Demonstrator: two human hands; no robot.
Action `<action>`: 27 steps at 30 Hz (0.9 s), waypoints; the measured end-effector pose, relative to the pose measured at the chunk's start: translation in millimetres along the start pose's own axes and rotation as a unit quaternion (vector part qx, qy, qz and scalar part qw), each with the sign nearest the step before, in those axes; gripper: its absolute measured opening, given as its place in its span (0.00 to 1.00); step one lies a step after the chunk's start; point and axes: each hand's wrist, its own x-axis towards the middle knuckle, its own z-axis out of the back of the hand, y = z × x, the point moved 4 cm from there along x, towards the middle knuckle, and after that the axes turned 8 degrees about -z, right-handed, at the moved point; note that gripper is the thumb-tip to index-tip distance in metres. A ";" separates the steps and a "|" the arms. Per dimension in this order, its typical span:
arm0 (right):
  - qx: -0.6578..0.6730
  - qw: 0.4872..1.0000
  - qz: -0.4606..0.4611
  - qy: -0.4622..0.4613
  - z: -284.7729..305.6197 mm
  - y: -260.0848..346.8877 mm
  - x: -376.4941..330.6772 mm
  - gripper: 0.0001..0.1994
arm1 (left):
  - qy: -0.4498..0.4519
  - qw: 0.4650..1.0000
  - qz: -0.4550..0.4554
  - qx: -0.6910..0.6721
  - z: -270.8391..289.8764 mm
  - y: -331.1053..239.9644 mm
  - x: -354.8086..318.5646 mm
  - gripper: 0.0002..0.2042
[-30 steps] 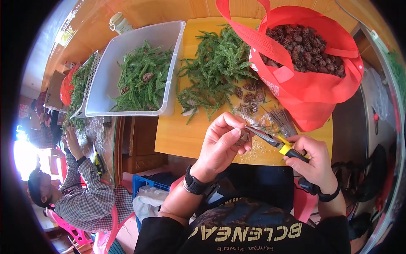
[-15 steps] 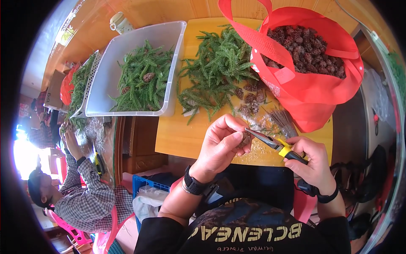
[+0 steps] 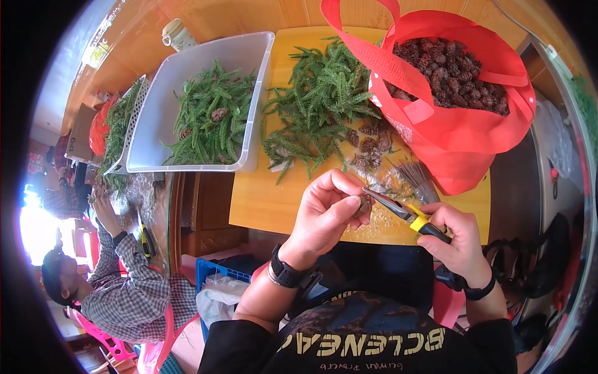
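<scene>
1. Holding a small pine cone (image 3: 363,207) in the left hand (image 3: 324,215), fingers pinched tight around it, just above the near edge of the yellow bench (image 3: 261,199).
2. Right hand (image 3: 458,240) is closed on the yellow handles of the pliers (image 3: 398,212); pliers tip touches the cone held in the left grip.
3. Landmark = yellow bench. Both hands sit at its near edge, right of centre.
4. On the bench, far right: red bag (image 3: 461,134), open and full of brown pine cones; it overhangs the right edge.
5. Bench centre: loose pile of green sprigs (image 3: 317,112), spread between the bag and the left side.
6. Just beyond the hands: a few loose cones (image 3: 369,146) and a bundle of thin wires (image 3: 418,179), lying between the hands and the bag.
7. Pale debris is scattered on the bench surface under the hands.
8. Left of the bench: white plastic tub (image 3: 156,106) holding more sprigs and a couple of cones; it overlaps the bench's left edge.
9. Further left of the tub: a white mesh tray (image 3: 134,121) with greenery.
10. Below left, well apart from the bench: another person in a checked shirt (image 3: 134,293), working at a separate surface.
11. Nothing blocks the view of the cone-to-pliers contact; the left fingers cover most of the cone.
</scene>
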 end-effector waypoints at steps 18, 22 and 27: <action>0.042 0.994 -0.079 -0.059 -7.7 -6.4 -7.4 0.14 | -0.055 0.993 -0.021 0.105 -9.8 -13.5 3.5 0.08; 0.017 0.997 -0.042 -0.068 -9.7 -8.4 -6.8 0.14 | -0.025 0.998 0.048 0.040 -2.1 -5.2 0.4 0.07; -0.003 0.997 -0.037 -0.066 -9.7 -9.1 -5.5 0.14 | -0.015 0.884 -0.208 0.418 -20.4 -20.8 -1.9 0.11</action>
